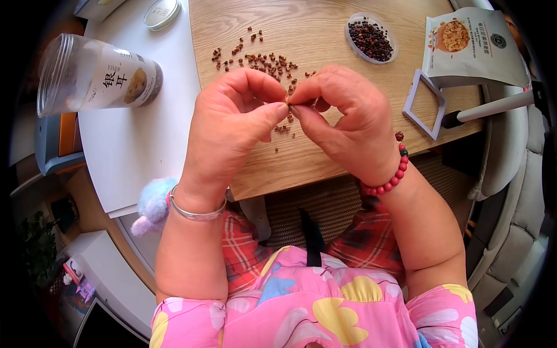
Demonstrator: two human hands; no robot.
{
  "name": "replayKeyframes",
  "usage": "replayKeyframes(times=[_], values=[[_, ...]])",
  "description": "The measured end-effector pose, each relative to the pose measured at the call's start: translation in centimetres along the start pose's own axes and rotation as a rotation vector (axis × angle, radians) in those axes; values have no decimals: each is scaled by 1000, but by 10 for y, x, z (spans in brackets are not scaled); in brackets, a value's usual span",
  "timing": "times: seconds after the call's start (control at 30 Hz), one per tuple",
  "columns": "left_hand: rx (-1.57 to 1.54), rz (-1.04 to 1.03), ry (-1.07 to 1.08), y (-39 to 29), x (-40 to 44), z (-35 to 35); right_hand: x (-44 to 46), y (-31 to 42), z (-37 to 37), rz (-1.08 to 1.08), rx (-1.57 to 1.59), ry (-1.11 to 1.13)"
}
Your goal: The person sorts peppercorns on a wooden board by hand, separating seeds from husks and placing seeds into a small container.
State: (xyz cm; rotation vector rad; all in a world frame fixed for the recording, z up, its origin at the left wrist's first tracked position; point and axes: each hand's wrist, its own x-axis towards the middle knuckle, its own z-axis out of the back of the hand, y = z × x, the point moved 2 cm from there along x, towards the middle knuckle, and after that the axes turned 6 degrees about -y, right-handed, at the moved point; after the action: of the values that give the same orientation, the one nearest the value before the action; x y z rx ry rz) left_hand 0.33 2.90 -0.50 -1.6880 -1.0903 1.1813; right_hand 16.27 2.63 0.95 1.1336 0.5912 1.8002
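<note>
Above the wooden table, my left hand (235,119) and my right hand (345,119) meet fingertip to fingertip. Thumb and forefinger of each are pinched on a tiny peppercorn (289,105), mostly covered by the fingertips. Loose reddish-brown peppercorns (277,62) lie scattered on the wood behind and beneath the hands, and a few small bits lie nearer the front edge. Farther right, a round clear plastic dish (395,47) holds many dark peppercorns or seeds (370,40).
A clear plastic jar (75,75) with a printed label stands on the white table (136,130) at left, near a round lid (162,14). At right are a standing pouch (476,49) and a grey diamond-shaped frame (425,104). A fluffy blue toy (155,203) hangs by my left wrist.
</note>
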Motion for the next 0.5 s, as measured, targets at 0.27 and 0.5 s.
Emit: replayKeyframes(times=[0.27,0.5], values=[[48,9,-41,-2,-3,-5,-2,2,0,-113,13,-3],[-27,26,-43,-1,-2,-4,-6,-4,0,-630,450,18]])
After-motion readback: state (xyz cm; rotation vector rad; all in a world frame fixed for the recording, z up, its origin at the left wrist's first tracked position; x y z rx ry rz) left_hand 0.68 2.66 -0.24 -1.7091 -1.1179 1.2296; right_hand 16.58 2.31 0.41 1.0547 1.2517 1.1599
